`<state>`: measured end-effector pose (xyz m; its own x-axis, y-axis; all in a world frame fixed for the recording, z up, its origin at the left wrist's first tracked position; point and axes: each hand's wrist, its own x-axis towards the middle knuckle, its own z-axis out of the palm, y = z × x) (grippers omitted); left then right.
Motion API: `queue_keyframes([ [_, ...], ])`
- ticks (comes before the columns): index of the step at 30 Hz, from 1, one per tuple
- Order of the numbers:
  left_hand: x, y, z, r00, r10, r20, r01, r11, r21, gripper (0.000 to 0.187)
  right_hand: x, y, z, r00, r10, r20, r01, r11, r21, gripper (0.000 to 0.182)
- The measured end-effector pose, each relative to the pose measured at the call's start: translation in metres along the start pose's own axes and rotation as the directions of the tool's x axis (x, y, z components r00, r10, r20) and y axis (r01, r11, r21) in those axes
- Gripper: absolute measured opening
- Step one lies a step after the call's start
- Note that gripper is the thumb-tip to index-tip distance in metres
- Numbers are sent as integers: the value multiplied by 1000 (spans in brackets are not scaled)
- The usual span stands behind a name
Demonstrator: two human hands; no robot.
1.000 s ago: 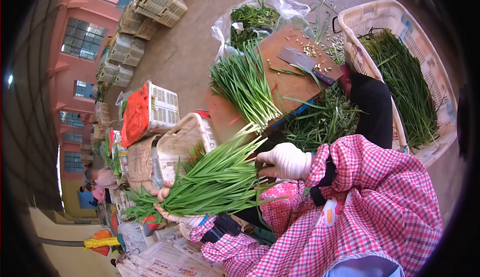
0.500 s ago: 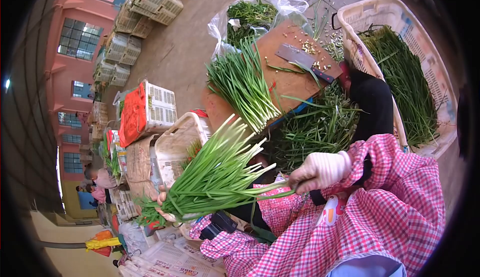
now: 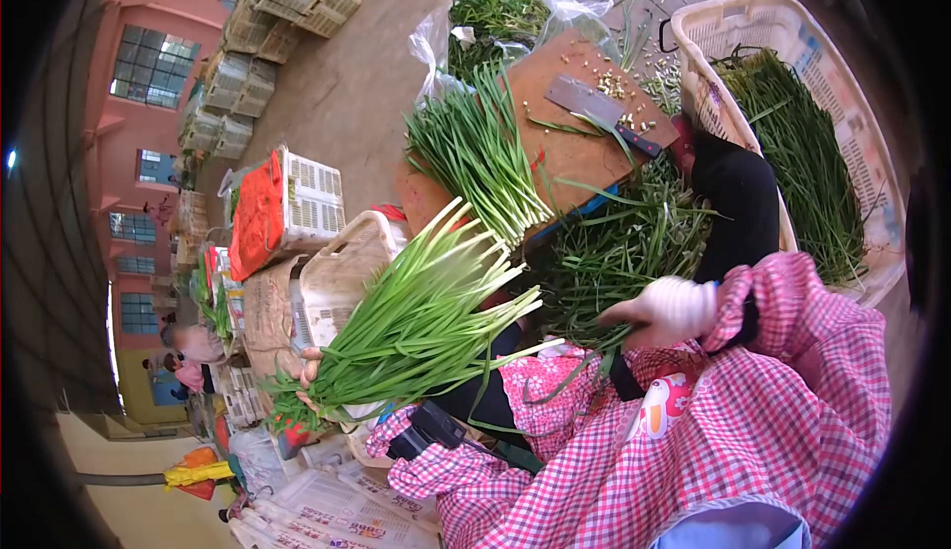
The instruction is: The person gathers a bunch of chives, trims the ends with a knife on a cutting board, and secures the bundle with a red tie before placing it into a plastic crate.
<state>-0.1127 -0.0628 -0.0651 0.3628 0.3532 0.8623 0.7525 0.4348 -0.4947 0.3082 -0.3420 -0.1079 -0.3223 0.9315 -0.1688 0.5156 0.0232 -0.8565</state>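
Observation:
A fanned bunch of garlic chives (image 3: 416, 326) is gripped near its leafy green end by my left hand (image 3: 310, 376), whose fingers wrap round it. The pale stem ends point up and right. My right hand (image 3: 672, 311), in a whitish glove, is beside the bunch, apart from it, blurred, with its fingers stretched out and nothing visible in them. A loose leaf (image 3: 565, 383) hangs over my lap between hand and bunch. Another bunch of chives (image 3: 480, 158) lies on the brown cutting board (image 3: 565, 177), near a cleaver (image 3: 594, 108).
Discarded leaves (image 3: 634, 242) are heaped below the board. A white crate (image 3: 822, 29) of chives stands at right. Behind the board is a clear plastic bag (image 3: 431, 44) of greens. An open crate (image 3: 332, 296) and a crate with red cloth (image 3: 315, 192) stand left.
My right hand has let go of a leaf it was pulling from the bunch and moved right and up. The leaf now hangs loose. My left hand still holds the bunch.

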Motion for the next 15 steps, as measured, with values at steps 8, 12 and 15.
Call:
queue_keyframes([
  [8, 11, -5, -17, 914, 405, -26, -313, 745, 589, 37, 91, -67, 65, 999, 50, -8, -1, 172, 985, 38],
  [12, 26, -12, -32, 693, 442, 570, -492, -289, 821, 20, 72, -43, 46, 983, -177, 46, 35, 432, 901, 25],
  [15, 38, -14, -47, 885, 461, -63, -325, 710, 624, 26, 41, -14, 14, 914, -135, 383, -177, 717, 674, 20],
])
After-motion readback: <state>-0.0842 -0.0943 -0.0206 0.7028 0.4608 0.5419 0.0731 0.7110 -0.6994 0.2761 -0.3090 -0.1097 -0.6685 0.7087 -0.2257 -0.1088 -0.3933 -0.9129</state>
